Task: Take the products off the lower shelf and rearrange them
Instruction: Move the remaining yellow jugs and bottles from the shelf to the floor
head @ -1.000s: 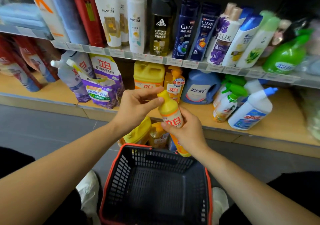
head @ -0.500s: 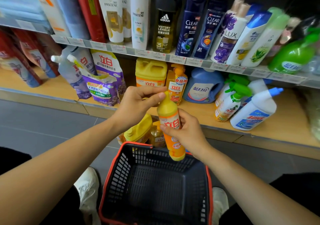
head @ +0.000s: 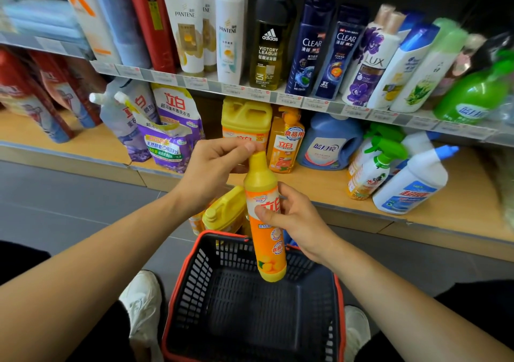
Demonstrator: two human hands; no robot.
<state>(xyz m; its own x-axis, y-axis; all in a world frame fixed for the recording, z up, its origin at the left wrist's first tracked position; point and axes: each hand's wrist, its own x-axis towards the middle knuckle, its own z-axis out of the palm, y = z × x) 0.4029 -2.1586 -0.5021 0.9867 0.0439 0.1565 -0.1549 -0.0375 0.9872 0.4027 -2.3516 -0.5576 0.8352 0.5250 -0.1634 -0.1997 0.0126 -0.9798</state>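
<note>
The right hand [head: 299,219] grips the middle of an orange and yellow dish-soap bottle [head: 268,243], with the thumb across the label and the fingers curled round its far side. The left hand [head: 212,171] pinches the yellow cap at the top between thumb and fingertips. The bottle is held nearly upright in the air. Its base hangs above the far part of a black basket [head: 200,278] with a red rim, which sits on the grey floor between two white shoes [head: 144,300].

Just beyond the basket's far rim, below the shelf edge, a tilted yellow jug [head: 225,212] lies beside other small bottles that the hands partly hide. Behind the hands runs the wooden lower shelf [head: 319,185]. It carries purple refill pouches [head: 172,130] on the left, a yellow canister [head: 246,119], an orange pump bottle [head: 285,146] and a blue detergent jug [head: 328,144]. Further right are green-triggered spray bottles [head: 371,169] and a leaning white bottle [head: 411,185] with a blue cap. The upper shelf [head: 278,97] holds a row of shampoo bottles.
</note>
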